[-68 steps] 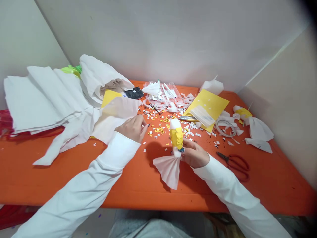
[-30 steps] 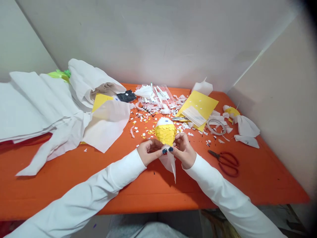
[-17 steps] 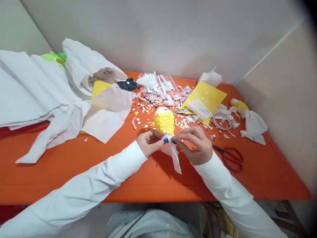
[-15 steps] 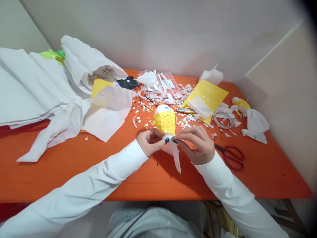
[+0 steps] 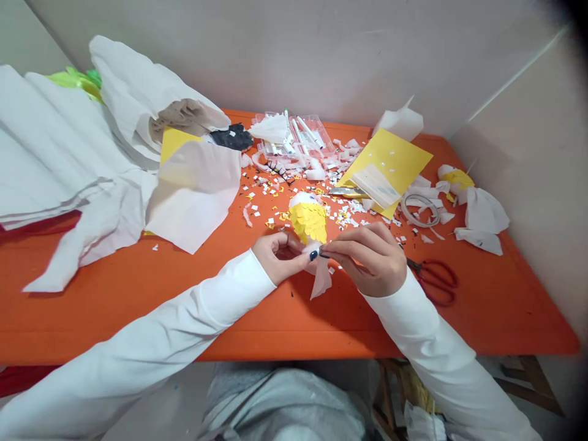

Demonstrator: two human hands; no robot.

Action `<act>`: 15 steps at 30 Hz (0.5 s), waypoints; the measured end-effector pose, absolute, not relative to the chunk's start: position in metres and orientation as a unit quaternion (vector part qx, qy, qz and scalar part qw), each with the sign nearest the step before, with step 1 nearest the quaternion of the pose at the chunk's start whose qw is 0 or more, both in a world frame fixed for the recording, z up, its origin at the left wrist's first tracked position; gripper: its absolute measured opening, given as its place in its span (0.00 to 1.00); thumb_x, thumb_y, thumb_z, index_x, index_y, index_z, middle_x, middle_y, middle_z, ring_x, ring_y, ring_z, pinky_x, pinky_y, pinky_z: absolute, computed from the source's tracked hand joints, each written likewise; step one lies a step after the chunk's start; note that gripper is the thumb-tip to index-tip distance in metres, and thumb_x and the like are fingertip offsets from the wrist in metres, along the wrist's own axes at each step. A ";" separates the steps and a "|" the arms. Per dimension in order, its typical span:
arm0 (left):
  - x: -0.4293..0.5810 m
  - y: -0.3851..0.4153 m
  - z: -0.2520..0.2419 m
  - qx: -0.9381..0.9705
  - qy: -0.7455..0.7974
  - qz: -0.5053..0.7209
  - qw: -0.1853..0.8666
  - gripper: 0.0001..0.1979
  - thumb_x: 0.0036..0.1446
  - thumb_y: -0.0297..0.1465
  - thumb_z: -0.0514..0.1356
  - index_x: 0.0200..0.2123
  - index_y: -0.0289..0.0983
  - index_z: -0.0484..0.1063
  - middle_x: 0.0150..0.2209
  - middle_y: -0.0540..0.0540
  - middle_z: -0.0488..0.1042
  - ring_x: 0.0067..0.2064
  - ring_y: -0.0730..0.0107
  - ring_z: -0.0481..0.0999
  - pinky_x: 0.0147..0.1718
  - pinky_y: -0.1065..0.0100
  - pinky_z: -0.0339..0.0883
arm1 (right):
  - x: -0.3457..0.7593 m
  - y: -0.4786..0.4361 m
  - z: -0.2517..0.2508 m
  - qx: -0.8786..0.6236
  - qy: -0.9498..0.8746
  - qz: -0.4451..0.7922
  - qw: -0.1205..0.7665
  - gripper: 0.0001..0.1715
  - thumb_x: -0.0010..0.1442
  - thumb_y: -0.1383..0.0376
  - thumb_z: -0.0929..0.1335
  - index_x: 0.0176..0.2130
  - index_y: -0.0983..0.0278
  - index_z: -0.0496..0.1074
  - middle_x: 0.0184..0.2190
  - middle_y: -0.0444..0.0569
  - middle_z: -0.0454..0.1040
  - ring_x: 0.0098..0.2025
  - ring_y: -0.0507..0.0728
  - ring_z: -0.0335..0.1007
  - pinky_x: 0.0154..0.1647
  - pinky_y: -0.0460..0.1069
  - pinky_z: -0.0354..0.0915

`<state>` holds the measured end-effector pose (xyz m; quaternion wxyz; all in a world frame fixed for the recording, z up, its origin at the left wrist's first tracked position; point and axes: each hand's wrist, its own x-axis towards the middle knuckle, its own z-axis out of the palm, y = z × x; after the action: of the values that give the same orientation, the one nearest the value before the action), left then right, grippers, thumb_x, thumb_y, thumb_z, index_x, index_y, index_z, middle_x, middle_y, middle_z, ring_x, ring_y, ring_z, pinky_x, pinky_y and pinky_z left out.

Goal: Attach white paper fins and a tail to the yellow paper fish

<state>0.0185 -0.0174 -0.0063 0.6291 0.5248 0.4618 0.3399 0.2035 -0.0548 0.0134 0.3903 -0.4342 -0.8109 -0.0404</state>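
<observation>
A small paper craft fish (image 5: pixel 309 222) with overlapping yellow scales, a white head and a blue eye mark is held above the orange table. My left hand (image 5: pixel 281 256) closes round its narrow white rear end, thumb on top. From there hangs a thin white tissue paper tail (image 5: pixel 322 278). Thumb and fingers of my right hand (image 5: pixel 370 257) pinch together at the base of this tail, touching the left thumb tip. The exact spot between the fingertips is partly hidden.
Red-handled scissors (image 5: pixel 436 282) lie right of my right hand. Behind are paper scraps, a cutter (image 5: pixel 348 192), yellow sheets (image 5: pixel 404 159), a tape ring (image 5: pixel 420 211) and a box of markers (image 5: pixel 316 131). A second yellow fish (image 5: pixel 457 177) sits far right; white paper (image 5: pixel 50 147) covers the left.
The view has tilted slightly. The fish's head tips further away, and the tissue tail hangs differently, looking shorter and wider. Both hands keep their hold at the fish's rear.
</observation>
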 end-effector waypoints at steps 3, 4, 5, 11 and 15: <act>0.020 -0.020 -0.005 0.519 0.480 0.348 0.616 0.13 0.36 0.34 0.68 0.20 0.35 0.67 0.23 0.49 0.75 0.25 0.73 0.73 0.29 0.71 0.67 | 0.204 -0.054 0.014 -0.441 -0.807 -0.023 0.392 0.07 0.56 0.67 0.69 0.36 0.55 0.75 0.29 0.43 0.77 0.30 0.52 0.66 0.33 0.49 0.62; 0.020 -0.020 -0.004 0.520 0.483 0.342 0.616 0.13 0.36 0.34 0.68 0.20 0.35 0.68 0.22 0.48 0.75 0.25 0.73 0.73 0.29 0.70 0.67 | 0.204 -0.054 0.013 -0.442 -0.807 -0.017 0.392 0.07 0.56 0.68 0.69 0.36 0.56 0.75 0.29 0.43 0.77 0.30 0.52 0.66 0.32 0.49 0.62; 0.019 -0.020 -0.004 0.523 0.484 0.336 0.615 0.13 0.36 0.35 0.68 0.20 0.35 0.68 0.22 0.48 0.75 0.25 0.73 0.72 0.28 0.70 0.66 | 0.204 -0.054 0.013 -0.442 -0.807 -0.012 0.392 0.07 0.56 0.68 0.69 0.35 0.56 0.76 0.29 0.44 0.77 0.30 0.52 0.66 0.32 0.49 0.62; 0.018 -0.020 -0.004 0.529 0.472 0.329 0.623 0.13 0.37 0.36 0.68 0.21 0.34 0.69 0.23 0.47 0.77 0.25 0.72 0.74 0.28 0.70 0.66 | 0.203 -0.052 0.012 -0.465 -0.792 0.037 0.394 0.02 0.56 0.66 0.70 0.32 0.60 0.75 0.29 0.47 0.77 0.31 0.54 0.67 0.34 0.51 0.63; 0.018 -0.020 -0.003 0.540 0.465 0.329 0.620 0.12 0.39 0.35 0.68 0.21 0.34 0.69 0.24 0.47 0.77 0.25 0.73 0.74 0.27 0.71 0.66 | 0.205 -0.050 0.011 -0.472 -0.779 0.109 0.398 0.02 0.56 0.66 0.70 0.31 0.61 0.75 0.29 0.47 0.76 0.33 0.54 0.68 0.36 0.51 0.64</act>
<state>0.0184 -0.0203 -0.0033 0.6197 0.5398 0.4652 0.3289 0.2049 -0.0501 0.0107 0.3977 -0.4716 -0.7794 0.1090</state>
